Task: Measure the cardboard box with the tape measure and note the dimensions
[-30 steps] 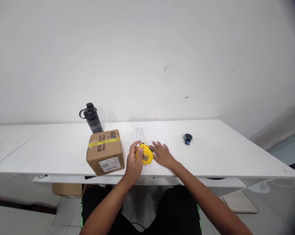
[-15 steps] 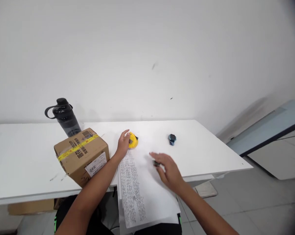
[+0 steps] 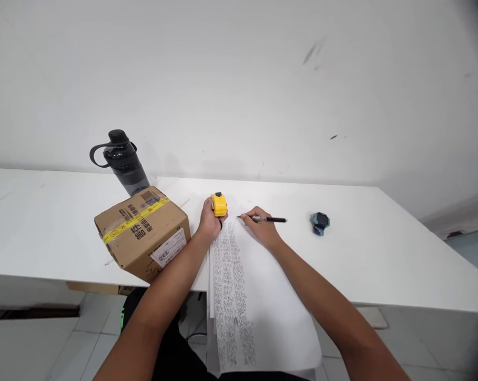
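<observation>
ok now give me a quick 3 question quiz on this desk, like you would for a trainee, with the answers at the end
1. True or false: the left hand holds the yellow tape measure.
2. Multiple choice: what is in the right hand?
a) the blue watch
b) a pen
c) nothing
3. Fill in the missing word: from the head camera, the dark bottle is partly hidden behind the cardboard ____.

Key: 1. true; 2. b; 3. box
</observation>
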### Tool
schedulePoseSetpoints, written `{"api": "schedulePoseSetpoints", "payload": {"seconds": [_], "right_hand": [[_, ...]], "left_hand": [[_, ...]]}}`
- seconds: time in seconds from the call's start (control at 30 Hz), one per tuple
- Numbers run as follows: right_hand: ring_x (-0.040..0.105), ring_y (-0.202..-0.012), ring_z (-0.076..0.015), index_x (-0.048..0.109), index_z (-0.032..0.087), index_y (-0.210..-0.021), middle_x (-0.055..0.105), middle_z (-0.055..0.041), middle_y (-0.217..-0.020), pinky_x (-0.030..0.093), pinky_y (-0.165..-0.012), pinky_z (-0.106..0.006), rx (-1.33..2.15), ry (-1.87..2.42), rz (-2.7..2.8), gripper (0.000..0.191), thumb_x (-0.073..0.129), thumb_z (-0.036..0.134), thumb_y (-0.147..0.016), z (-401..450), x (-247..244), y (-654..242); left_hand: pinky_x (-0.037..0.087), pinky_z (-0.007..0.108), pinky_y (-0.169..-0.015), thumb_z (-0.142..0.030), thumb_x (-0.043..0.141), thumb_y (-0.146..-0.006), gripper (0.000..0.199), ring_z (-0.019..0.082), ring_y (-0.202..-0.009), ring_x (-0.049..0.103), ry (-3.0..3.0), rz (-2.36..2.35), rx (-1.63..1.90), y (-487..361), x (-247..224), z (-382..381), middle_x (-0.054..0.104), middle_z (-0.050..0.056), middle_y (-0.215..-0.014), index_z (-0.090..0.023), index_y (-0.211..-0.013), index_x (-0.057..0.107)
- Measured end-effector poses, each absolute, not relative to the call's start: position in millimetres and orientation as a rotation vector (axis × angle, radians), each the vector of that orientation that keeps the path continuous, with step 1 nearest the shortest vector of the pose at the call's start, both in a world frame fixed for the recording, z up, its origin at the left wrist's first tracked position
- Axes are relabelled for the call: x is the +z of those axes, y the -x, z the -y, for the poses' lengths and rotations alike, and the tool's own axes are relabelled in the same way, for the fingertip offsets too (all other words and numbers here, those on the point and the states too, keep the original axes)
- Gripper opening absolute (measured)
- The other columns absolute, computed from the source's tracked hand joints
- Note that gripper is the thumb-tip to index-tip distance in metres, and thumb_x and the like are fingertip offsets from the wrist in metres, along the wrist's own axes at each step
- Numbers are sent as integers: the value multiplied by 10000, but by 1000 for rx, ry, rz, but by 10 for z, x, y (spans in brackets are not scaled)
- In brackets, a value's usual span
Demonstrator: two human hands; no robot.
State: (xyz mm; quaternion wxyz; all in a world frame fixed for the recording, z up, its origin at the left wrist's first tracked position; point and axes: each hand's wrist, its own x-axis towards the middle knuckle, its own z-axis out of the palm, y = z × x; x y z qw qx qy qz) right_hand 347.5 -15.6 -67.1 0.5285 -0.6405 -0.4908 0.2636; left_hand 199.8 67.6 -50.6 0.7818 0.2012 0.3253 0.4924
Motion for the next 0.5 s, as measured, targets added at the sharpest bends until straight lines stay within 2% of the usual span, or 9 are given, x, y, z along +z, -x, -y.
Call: {"api": "schedulePoseSetpoints", "payload": {"seconds": [0.1, 0.23, 0.33, 0.5], "right_hand": [[525, -618, -160, 578, 217, -675, 603, 7, -651, 408, -603, -298, 706, 1553, 1239, 248, 635, 445, -756, 141, -680, -3503], [508, -631, -161, 607, 209, -706, 581, 8, -638, 396, -613, -297, 723, 1560, 1251, 229, 591, 427, -773, 111, -694, -3512], [496, -637, -159, 621, 202, -723, 574, 4, -647, 389, -616, -296, 736, 1552, 1283, 245, 588, 439, -773, 110, -694, -3516], [460, -631, -147, 608, 205, -719, 526, 17, -638, 361, -607, -289, 721, 1571, 1313, 238, 579, 433, -781, 118, -685, -3509]], "left_hand": [[443, 228, -554, -406, 455, -960, 210, 115, -612, 549, -464, -723, 1057, -2011, -487, -675, 611, 12, -781, -241, -981, 583], [456, 227, -583, -404, 530, -938, 204, 113, -689, 566, -547, -689, 1065, -2018, -480, -666, 640, 2, -963, -308, -1104, 600], [476, 239, -612, -417, 575, -913, 245, 130, -768, 584, -596, -661, 1052, -2021, -483, -650, 635, 10, -1051, -315, -1132, 616], [488, 239, -632, -416, 548, -929, 245, 135, -824, 591, -577, -671, 1055, -2022, -488, -647, 629, 16, -1104, -312, -1140, 616]]}}
